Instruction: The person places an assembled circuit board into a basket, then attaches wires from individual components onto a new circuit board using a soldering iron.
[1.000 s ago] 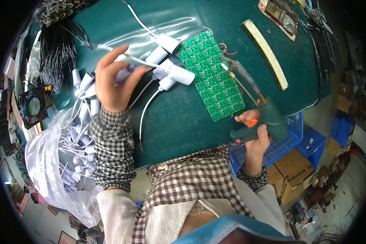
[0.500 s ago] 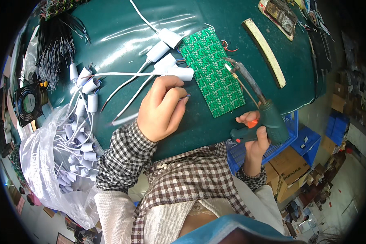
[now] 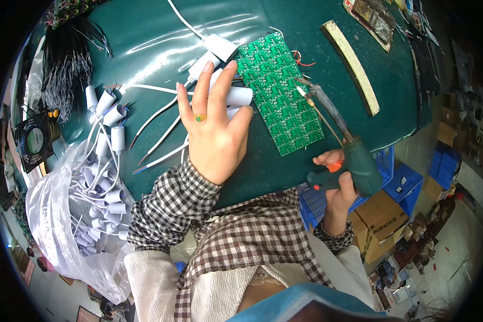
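Observation:
My left hand spreads its fingers over a row of white cylindrical sockets with white cables; whether the fingertips press on them I cannot tell. The palm hides part of the row. Another white socket lies at the row's far end, beside a green circuit-board panel. In my right hand is a dark green soldering gun with an orange trigger. Its metal tip hangs over the panel's right side; contact is unclear. Stripped cable ends point left on the green tabletop.
At left, a clear plastic bag holds many white sockets, with several more above it. Black wires and a small fan stand beyond. A curved pale strip lies right of the panel. A blue basket sits below the table edge.
My left hand has opened from a pinch and moved slightly up and right over the sockets. Another cable now rests beneath it. The soldering gun has barely moved.

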`<state>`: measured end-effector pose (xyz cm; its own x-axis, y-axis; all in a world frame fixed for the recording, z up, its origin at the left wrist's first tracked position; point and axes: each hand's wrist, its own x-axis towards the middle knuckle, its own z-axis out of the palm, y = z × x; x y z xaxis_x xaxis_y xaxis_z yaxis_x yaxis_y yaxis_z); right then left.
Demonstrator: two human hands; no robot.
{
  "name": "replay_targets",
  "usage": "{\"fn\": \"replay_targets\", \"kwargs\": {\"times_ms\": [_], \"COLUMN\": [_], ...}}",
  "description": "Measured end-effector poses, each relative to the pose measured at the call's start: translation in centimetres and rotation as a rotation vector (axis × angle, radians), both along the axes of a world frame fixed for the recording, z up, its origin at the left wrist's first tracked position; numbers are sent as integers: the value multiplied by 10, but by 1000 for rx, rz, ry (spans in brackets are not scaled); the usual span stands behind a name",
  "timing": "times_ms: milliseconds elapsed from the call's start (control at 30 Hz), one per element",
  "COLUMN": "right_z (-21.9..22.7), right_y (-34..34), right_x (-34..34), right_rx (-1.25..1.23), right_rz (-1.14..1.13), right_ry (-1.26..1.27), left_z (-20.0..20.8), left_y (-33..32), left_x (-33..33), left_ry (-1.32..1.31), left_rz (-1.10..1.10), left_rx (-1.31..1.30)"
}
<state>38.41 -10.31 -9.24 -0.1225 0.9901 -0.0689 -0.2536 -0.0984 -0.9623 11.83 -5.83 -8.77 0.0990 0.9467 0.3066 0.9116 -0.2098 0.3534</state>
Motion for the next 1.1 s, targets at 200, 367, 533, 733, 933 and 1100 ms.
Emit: {"fn": "replay_targets", "kwargs": {"times_ms": [200,367,533,733,933,1100], "right_z": [2,5,15,35,35,35], "right_y": [-2,-6,-11,16,17,14], "right_x": [1,-2,-5,-46,-56,-64], "right_rx": [1,-2,-79,42,-126,-115], "right_rz": [20,24,15,6,78,-38], "right_ry": [-25,-58,-60,-309,-531,-437], "left_z": [4,4,16,35,30,32], "left_y": [5,5,-8,-27,-30,-30], "left_x": [-1,-1,4,17,23,23], "left_ry": [-141,-196,-272,-768,-785,-767], "left_rz": [5,8,-54,-292,-334,-325], "left_rx": [-65,-94,1,-318,-340,-382]}}
